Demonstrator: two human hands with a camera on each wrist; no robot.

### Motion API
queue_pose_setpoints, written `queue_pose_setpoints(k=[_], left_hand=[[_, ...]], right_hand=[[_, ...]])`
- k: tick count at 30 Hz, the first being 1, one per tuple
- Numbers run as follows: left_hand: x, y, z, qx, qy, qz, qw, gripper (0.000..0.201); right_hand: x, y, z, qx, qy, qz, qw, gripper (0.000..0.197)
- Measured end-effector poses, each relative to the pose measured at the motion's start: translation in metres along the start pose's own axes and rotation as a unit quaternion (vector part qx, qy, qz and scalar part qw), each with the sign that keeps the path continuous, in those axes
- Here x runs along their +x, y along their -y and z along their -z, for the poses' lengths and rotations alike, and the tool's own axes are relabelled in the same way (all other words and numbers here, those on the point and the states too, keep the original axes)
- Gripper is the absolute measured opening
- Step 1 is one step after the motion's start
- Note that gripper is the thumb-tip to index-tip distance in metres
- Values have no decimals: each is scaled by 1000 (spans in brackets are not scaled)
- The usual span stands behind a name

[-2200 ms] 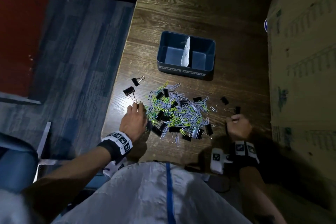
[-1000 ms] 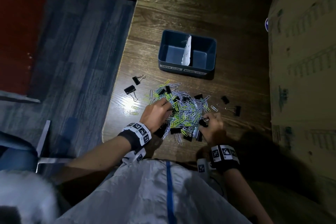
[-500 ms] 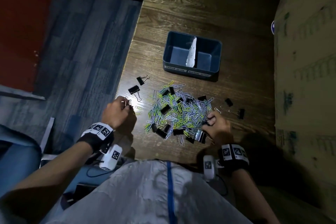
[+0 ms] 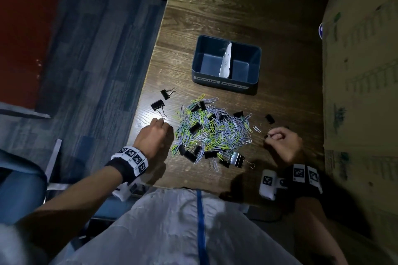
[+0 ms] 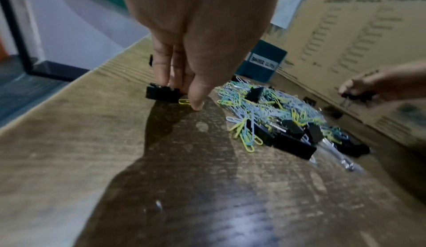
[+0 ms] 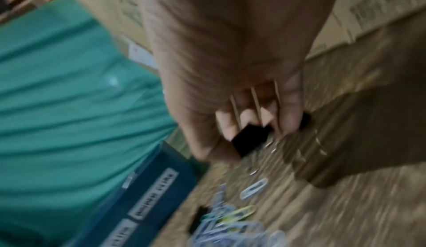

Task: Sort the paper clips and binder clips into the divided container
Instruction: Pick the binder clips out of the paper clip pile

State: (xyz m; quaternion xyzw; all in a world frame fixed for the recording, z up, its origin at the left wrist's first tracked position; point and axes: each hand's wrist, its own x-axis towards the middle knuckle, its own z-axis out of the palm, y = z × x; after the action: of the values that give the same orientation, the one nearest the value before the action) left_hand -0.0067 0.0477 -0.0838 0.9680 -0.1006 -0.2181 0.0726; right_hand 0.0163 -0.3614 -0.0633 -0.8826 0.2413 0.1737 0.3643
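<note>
A blue divided container [image 4: 254,71] stands at the far side of the table, its front labelled PAPER CLIPS on the left and BINDER CLIPS on the right. Both compartments look empty. A mixed pile of coloured paper clips and black binder clips [image 4: 213,131] lies in front of it. My left hand [image 4: 161,123] is at the pile's left, fingertips down on the table. In the left wrist view my left hand [image 5: 184,98] pinches a yellow paper clip [image 5: 184,102] beside a black binder clip [image 5: 162,92]. My right hand [image 4: 272,135] is to the right of the pile and grips a black binder clip [image 6: 250,140].
Two loose binder clips [image 4: 158,105] lie left of the pile near the table's left edge [image 4: 146,92]. Another binder clip [image 4: 269,119] lies right of the pile. A tall cardboard box [image 4: 361,71] borders the table's right side. The floor drops away on the left.
My left hand has shifted right, toward the pile and the loose binder clip's handle. My right hand has drawn away from the pile to the right with a binder clip in it.
</note>
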Motion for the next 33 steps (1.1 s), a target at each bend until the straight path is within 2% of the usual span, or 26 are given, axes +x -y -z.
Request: queue_pose_setpoints(k=[3, 6, 12, 15, 17, 20, 22, 25, 29, 31, 33], left_hand=[[11, -4, 4, 28, 19, -27, 999, 31], [19, -13, 8, 37, 26, -46, 998, 21], [32, -37, 8, -12, -9, -25, 1000, 21], [35, -48, 3, -34, -34, -49, 998, 21], [32, -48, 1, -38, -68, -57, 995, 28], [19, -34, 3, -43, -109, -6, 993, 39], [11, -18, 2, -18, -99, 29, 994, 38], [1, 3, 1, 12, -84, 39, 996, 28], [-8, 20, -1, -4, -127, 43, 991, 11], [-11, 22, -4, -21, -130, 19, 991, 14], [-18, 16, -5, -15, -91, -40, 995, 23]], right_hand=[[11, -12, 11, -78, -59, -38, 994, 18], [20, -27, 7, -96, -77, -52, 991, 21], [12, -24, -16, -124, -133, -3, 983, 35], [-9, -16, -33, -120, -162, 44, 979, 35], [-25, -15, -41, -92, -121, 84, 985, 28], [-46, -17, -52, -68, -26, 79, 994, 14], [-57, -23, -58, -113, 6, 93, 989, 19], [-62, -30, -60, -130, 75, 90, 985, 40], [-64, -36, -64, -166, 106, 84, 977, 53], [-65, -38, -70, -176, 107, 89, 975, 53], [-64, -36, -73, -182, 109, 104, 972, 55]])
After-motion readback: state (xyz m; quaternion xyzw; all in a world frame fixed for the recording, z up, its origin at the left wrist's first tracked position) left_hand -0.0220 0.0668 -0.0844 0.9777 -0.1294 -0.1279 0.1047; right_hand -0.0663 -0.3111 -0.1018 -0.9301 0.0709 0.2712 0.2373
